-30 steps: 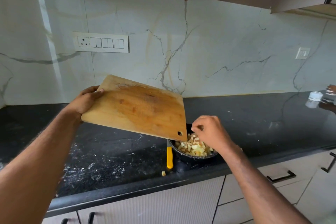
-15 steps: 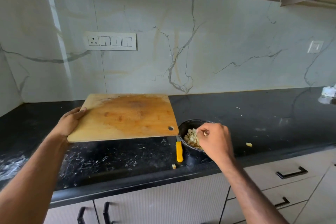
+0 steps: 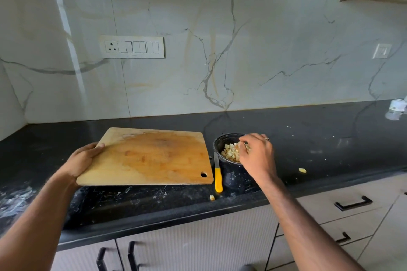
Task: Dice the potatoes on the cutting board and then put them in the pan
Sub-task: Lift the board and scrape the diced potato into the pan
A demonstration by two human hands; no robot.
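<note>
The diced potatoes (image 3: 231,152) lie heaped in the dark pan (image 3: 229,174), directly under the right hand (image 3: 257,156), whose curled fingers dip into the pile; whether they pinch a piece I cannot tell. Two stray cubes (image 3: 302,170) lie on the counter (image 3: 330,138), nearer that hand. The left hand (image 3: 82,159) grips the bare cutting board (image 3: 149,157), nearly level left of the pan.

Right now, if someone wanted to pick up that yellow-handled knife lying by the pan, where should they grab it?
Probably by the yellow handle, coming from the counter's front edge. The knife lies flat between the cutting board and the pan, handle toward the person and blade pointing away, so the handle end is nearest and safest.
</note>
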